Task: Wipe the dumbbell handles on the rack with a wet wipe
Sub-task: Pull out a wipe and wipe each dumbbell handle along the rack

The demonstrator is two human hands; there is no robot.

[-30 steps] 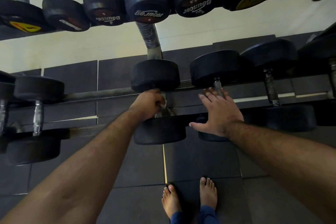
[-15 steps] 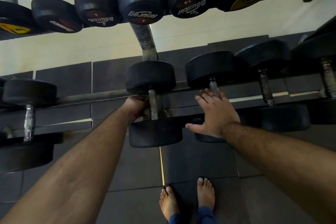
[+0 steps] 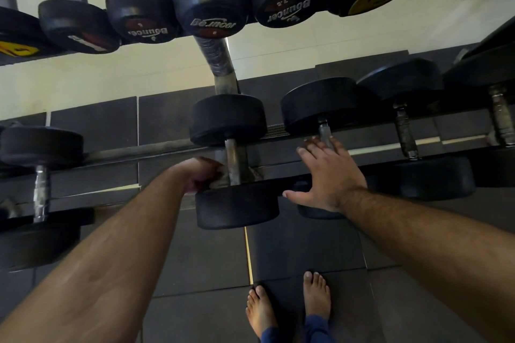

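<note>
Wiping a dumbbell handle on the lower rack shelf

The left hand [image 3: 202, 175], fingers curled round a pale wet wipe [image 3: 220, 179], presses it against the left side of the steel handle [image 3: 234, 163] of the middle dumbbell [image 3: 231, 161], which lies across the lower rack rails [image 3: 139, 152] just above frame centre. At 3 o'clock from it the right hand [image 3: 328, 175] rests flat, fingers wide and straight, on the neighbouring dumbbell [image 3: 320, 104], covering most of its handle. More dumbbells [image 3: 412, 131] sit further toward 3 o'clock, another [image 3: 41, 189] toward 9 o'clock. At 12 o'clock an upper row of dumbbells [image 3: 211, 0] overhangs, and a rack post [image 3: 220, 64] stands right behind the wiped dumbbell. Bare feet [image 3: 289, 306] stand on dark floor tiles [image 3: 200, 259] at 6 o'clock.
</note>
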